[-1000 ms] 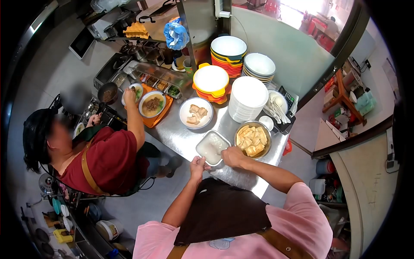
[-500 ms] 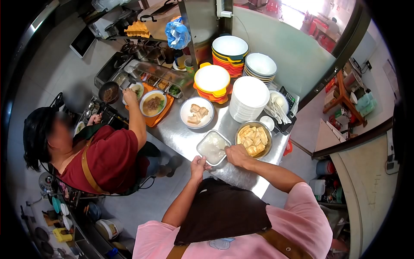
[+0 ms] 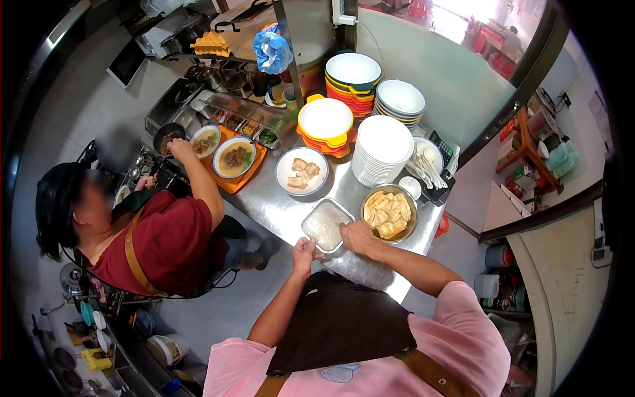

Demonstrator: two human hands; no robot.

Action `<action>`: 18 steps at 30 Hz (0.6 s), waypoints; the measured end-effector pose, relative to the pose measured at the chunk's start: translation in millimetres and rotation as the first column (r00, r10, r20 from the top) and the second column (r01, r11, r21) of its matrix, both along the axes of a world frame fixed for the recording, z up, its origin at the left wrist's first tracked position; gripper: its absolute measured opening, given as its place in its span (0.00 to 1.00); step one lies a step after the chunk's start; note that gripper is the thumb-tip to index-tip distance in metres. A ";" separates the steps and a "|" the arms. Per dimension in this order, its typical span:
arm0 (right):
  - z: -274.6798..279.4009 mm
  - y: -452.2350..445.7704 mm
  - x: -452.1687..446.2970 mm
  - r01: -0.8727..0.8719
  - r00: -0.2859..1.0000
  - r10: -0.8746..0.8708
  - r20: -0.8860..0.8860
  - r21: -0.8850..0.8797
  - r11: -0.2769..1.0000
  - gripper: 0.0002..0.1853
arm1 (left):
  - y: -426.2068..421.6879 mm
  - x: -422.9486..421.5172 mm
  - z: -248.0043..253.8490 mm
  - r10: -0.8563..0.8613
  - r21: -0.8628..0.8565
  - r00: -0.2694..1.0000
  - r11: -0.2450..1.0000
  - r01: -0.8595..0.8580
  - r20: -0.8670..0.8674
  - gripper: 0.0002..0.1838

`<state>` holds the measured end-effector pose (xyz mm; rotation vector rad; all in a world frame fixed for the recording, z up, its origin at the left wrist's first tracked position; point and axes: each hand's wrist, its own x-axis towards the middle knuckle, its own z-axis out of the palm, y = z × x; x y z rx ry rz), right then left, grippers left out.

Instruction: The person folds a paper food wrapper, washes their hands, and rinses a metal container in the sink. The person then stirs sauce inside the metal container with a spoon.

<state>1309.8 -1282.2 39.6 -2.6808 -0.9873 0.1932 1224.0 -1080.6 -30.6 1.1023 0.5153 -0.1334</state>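
A square metal tray [image 3: 325, 223] of cloudy whitish liquid rests near the counter's front edge. My left hand [image 3: 305, 254] grips its near left corner with fingers and thumb. At the tray's right side, my right hand [image 3: 356, 237] is closed over something I cannot make out, with its fingertips at the liquid. Just right of that hand is a round metal bowl [image 3: 389, 213] of pale yellow pieces. Beyond the tray stands a white plate [image 3: 290, 184] holding several light brown chunks.
Stacked white plates [image 3: 382, 151], colored bowls [image 3: 324, 122] and a spoon holder [image 3: 424, 165] stand farther back. On the left, a co-worker [image 3: 165, 245] in dark red reaches into a pan [image 3: 168, 137] beside an orange tray [image 3: 254, 173] with two bowls of food.
My right hand has shifted slightly at the tray's right side, and the liquid's surface looks more bubbly. The co-worker's hand has moved from a bowl to the pan.
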 end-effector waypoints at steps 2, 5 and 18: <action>6.8 -0.4 -1.4 -0.024 0.999 0.024 -0.022 -0.010 1.000 0.10 | 0.6 0.2 -1.6 -0.014 0.003 1.000 1.000 0.014 -0.009 0.09; 13.5 -1.6 -2.5 -0.081 0.995 0.081 -0.050 -0.002 0.997 0.10 | 0.2 0.5 -2.2 -0.017 0.005 1.000 1.000 0.017 -0.015 0.09; 18.7 -10.0 0.7 -0.123 0.986 0.120 -0.112 -0.017 0.992 0.11 | -0.2 0.6 0.4 -0.001 0.018 1.000 1.000 0.001 -0.007 0.10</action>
